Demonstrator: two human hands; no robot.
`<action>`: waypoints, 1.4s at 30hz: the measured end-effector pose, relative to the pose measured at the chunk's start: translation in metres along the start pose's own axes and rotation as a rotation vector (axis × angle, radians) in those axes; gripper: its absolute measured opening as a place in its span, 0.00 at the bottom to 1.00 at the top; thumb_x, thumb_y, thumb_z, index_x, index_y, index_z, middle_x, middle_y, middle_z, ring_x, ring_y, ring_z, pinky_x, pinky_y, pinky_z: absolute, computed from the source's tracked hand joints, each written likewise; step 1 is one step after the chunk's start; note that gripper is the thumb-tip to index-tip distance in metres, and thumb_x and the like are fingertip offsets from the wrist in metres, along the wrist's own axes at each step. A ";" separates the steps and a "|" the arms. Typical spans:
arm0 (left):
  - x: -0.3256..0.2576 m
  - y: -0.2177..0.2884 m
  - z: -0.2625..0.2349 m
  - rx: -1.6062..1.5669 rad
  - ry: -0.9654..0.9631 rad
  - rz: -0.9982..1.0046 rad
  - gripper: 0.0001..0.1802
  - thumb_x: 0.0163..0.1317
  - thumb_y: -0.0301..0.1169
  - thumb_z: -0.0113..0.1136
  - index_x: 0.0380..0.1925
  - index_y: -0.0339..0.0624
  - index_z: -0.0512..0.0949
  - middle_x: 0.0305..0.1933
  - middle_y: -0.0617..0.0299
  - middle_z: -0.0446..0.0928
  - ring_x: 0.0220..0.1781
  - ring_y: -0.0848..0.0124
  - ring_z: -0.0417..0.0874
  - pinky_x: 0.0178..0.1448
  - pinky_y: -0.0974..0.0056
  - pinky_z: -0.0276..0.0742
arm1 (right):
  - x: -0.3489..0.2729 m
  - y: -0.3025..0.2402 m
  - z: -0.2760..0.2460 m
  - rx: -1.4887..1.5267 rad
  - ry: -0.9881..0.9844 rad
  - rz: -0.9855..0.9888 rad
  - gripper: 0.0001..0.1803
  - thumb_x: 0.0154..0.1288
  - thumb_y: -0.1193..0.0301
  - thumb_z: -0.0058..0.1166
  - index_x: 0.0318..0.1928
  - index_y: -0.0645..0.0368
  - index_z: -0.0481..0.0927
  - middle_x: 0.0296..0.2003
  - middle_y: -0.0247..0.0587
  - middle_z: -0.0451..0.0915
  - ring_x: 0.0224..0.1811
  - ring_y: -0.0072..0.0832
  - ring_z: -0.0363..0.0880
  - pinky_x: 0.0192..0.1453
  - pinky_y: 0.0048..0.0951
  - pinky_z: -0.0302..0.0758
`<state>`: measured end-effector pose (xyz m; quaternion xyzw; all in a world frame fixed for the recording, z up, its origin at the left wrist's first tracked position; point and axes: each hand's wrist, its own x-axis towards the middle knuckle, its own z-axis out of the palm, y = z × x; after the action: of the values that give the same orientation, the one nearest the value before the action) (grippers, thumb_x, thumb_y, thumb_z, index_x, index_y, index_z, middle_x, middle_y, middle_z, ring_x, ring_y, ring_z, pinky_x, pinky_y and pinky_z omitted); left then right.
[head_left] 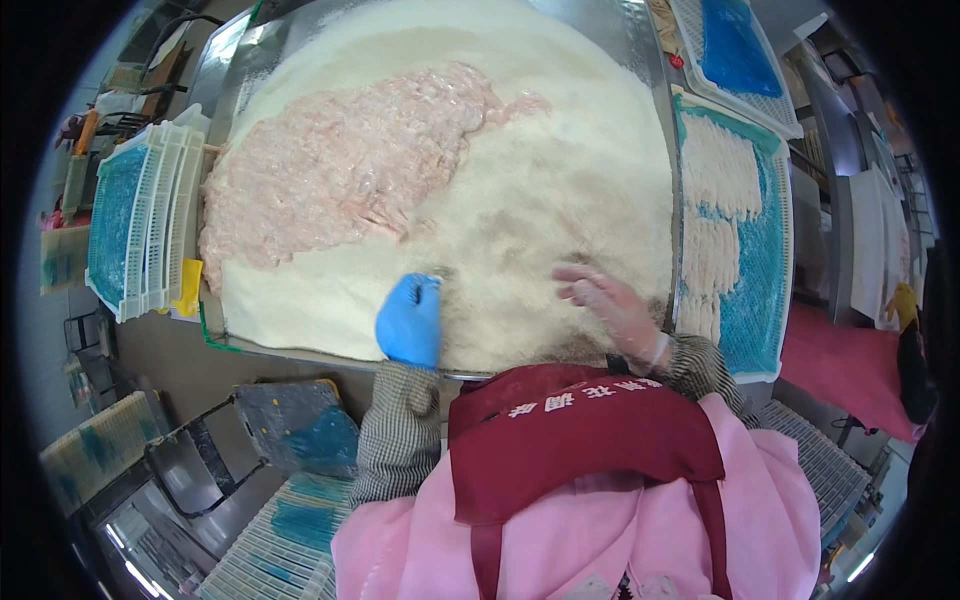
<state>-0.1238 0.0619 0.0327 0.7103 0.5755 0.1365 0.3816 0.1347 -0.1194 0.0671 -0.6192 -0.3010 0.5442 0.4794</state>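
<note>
My left hand, in a blue glove, is closed just above the pale powder near the table's front edge. Whatever its curled fingers hold, if anything, is hidden. To the right, my right hand wears a thin see-through glove dusted with powder. Its fingers are stretched out and somewhat apart over the powder, with nothing seen in them. Beyond the left hand, a large heap of raw pinkish meat pieces lies on the powder, with a few thin strips at its near edge.
A metal table rim borders the powder. Against its right side stands a white tray with a blue-green lining and rows of coated strips. Another blue-lined tray is behind it. Stacked white trays stand at the left.
</note>
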 end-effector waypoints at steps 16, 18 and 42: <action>0.083 -0.013 -0.029 0.111 0.088 0.378 0.16 0.68 0.25 0.65 0.54 0.45 0.86 0.54 0.52 0.84 0.55 0.53 0.85 0.63 0.57 0.81 | 0.037 0.068 0.021 0.136 -0.332 0.362 0.26 0.85 0.54 0.42 0.67 0.62 0.77 0.56 0.41 0.84 0.53 0.29 0.83 0.62 0.33 0.80; 0.050 -0.011 -0.016 -0.053 0.080 0.380 0.15 0.68 0.25 0.64 0.54 0.45 0.86 0.55 0.54 0.85 0.57 0.55 0.85 0.65 0.58 0.81 | 0.038 0.066 0.019 0.170 -0.320 0.386 0.27 0.85 0.54 0.42 0.67 0.62 0.77 0.56 0.42 0.84 0.53 0.28 0.83 0.62 0.33 0.81; -0.011 0.056 0.122 -0.126 0.005 0.280 0.33 0.83 0.41 0.39 0.80 0.34 0.55 0.84 0.45 0.55 0.84 0.50 0.55 0.87 0.49 0.40 | 0.107 0.039 0.083 1.027 -0.239 0.273 0.35 0.84 0.47 0.42 0.78 0.56 0.64 0.74 0.44 0.70 0.70 0.32 0.74 0.73 0.35 0.74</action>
<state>-0.0100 0.0023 -0.0069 0.7580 0.4620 0.2262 0.4011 0.0737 -0.0156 -0.0057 -0.2727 0.0345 0.7452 0.6075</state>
